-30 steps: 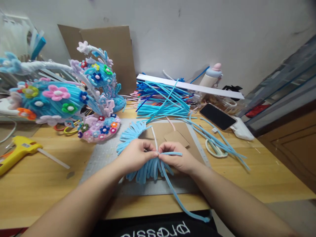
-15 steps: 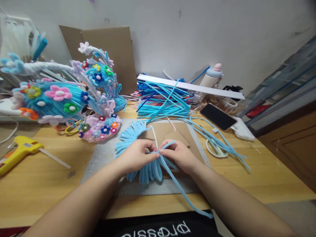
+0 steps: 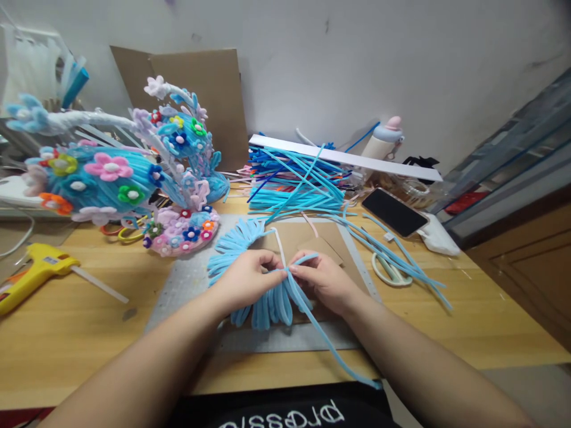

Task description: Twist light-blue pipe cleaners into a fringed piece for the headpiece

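Note:
A fringe of looped light blue pipe cleaners (image 3: 236,239) curves over a cardboard sheet on a grey mat (image 3: 165,303). My left hand (image 3: 253,274) pinches the inner edge of this fringe, with thumb and forefinger together. Right beside it, my right hand (image 3: 322,278) pinches a light blue pipe cleaner (image 3: 328,340) close to the fringe. Its short end rises over my right fingers, and its long end trails down to the table's front edge. A white stem (image 3: 279,245) runs down to my fingertips, which hide the join.
Flowered blue pipe-cleaner ornaments (image 3: 107,184) stand at the left, above a yellow glue gun (image 3: 40,276). Bundled pipe cleaners (image 3: 294,178) lie behind the mat. To the right are a phone (image 3: 395,211), loose blue strands (image 3: 401,255), scissors (image 3: 390,270) and a bottle (image 3: 381,145).
My right fingers have shifted slightly at the join. The blue pipe cleaner's long end has moved up a little, and the loops under my hands have shifted slightly.

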Motion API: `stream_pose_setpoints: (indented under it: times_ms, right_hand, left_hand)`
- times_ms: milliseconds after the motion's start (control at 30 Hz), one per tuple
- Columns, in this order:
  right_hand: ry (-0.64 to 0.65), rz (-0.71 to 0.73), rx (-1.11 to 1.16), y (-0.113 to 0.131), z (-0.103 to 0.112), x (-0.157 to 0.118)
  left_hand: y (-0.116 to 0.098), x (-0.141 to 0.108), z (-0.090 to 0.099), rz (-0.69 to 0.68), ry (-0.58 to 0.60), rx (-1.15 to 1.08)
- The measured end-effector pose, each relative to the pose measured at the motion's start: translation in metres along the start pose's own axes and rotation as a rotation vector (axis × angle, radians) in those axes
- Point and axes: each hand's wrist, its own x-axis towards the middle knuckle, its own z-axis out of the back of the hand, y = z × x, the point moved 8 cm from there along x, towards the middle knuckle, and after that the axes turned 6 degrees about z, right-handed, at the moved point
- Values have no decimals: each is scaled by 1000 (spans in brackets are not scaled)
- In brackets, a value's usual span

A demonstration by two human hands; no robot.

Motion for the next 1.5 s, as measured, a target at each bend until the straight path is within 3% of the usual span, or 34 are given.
stream_pose_setpoints:
  times_ms: [300,467,600,833,1000,1333,1500]
  right_hand:
    - [-173,127,-327,14,4,-6]
    - [-187,229,-444,21,-3,-10]
    - [-204,161,-323,12,-2,-8]
    - [-156,-41,96,-17,-3,-4]
    - [-158,-13,26,-12,-1,-4]
    - [-151,126,-60,2,5,-2]
    - [-167,163,-8,1,2,-1]
  left_hand:
    - [-1,4,-4,-41,-20,-60]
    - [3,3,-4,-26,-78,0]
    - [4,4,-6,-18,-40,-58]
    - [14,7,-9,67,61,-137]
    - [11,6,-5,17,11,-64]
    - [-7,0,-4,-71,10,-148]
    - [0,5,-9,-43,9,-126]
